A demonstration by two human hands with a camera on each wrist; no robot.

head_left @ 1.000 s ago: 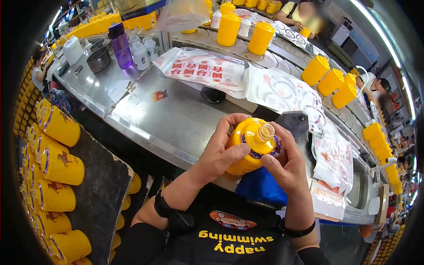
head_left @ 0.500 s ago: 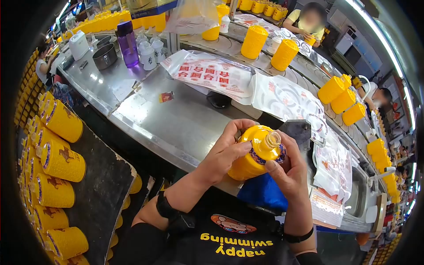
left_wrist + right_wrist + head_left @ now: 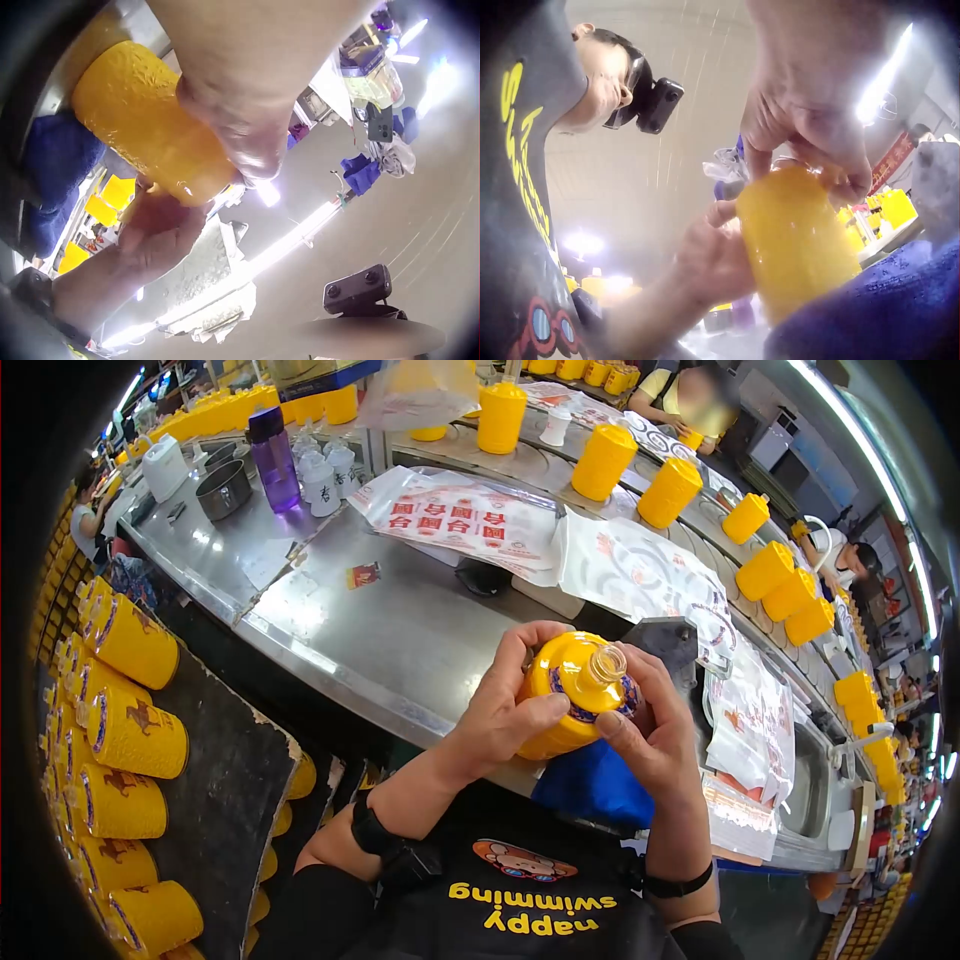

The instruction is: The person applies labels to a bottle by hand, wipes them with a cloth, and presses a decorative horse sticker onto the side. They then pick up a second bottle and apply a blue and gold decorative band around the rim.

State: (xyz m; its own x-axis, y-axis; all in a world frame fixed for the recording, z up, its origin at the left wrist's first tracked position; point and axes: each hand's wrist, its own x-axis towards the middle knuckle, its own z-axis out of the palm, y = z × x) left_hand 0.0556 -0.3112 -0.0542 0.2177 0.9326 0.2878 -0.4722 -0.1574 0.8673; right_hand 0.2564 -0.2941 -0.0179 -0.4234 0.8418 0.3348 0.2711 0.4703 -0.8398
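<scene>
In the head view both hands hold a yellow bottle [image 3: 563, 663] tilted over the counter's near edge. It has a clear, uncapped glass neck [image 3: 606, 663] and a blue-purple patterned band [image 3: 585, 713] round its shoulder. My left hand [image 3: 500, 705] grips one side, its thumb lying by the band. Round the other side curls my right hand [image 3: 655, 735], thumb tip at the band's lower edge. The left wrist view shows the bottle's embossed yellow side [image 3: 124, 105]. Blue cloth [image 3: 595, 785] lies under the bottle, close to its base in the right wrist view.
Left, a dark board [image 3: 225, 745] carries stacked yellow bottles [image 3: 140, 735]. On the steel counter [image 3: 370, 630] are printed plastic sheets [image 3: 470, 520], a purple bottle [image 3: 275, 465] and a metal pot [image 3: 225, 495]. Beyond, yellow bottles [image 3: 670, 492] stand on a conveyor; a grey metal block [image 3: 665, 642] is near my right hand.
Yellow bottles on the conveyor have moved along to the right. The head view swung slightly and came back. Both hands keep their hold on the bottle, with the left thumb slightly lower on it.
</scene>
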